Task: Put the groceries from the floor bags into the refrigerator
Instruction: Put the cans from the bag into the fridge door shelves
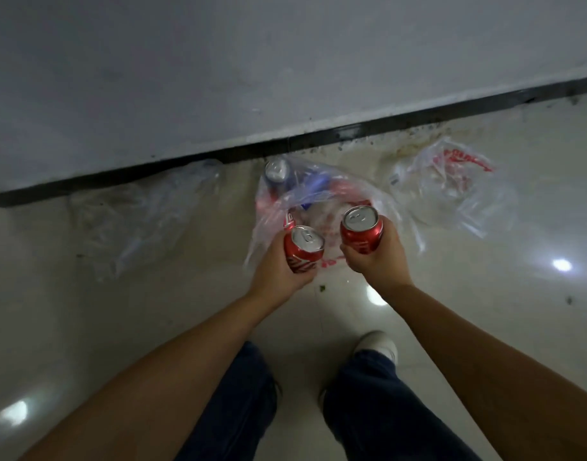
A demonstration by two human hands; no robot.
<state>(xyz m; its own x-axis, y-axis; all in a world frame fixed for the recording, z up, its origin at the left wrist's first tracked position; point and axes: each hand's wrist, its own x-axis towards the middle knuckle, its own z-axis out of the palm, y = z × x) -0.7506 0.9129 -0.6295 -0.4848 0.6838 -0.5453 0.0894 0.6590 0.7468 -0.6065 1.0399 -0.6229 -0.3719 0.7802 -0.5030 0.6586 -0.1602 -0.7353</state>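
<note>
At the left of the frame a crumpled clear plastic bag is lying on the glossy floor against the dark baseboard. In the centre, the left hand is gripping one red cola can with its fingers curled round it, and the right hand is gripping a second red can the same way, both cans upright just above an open bag that is holding a blue can. At the upper right, a red-printed bag is lying flat.
</note>
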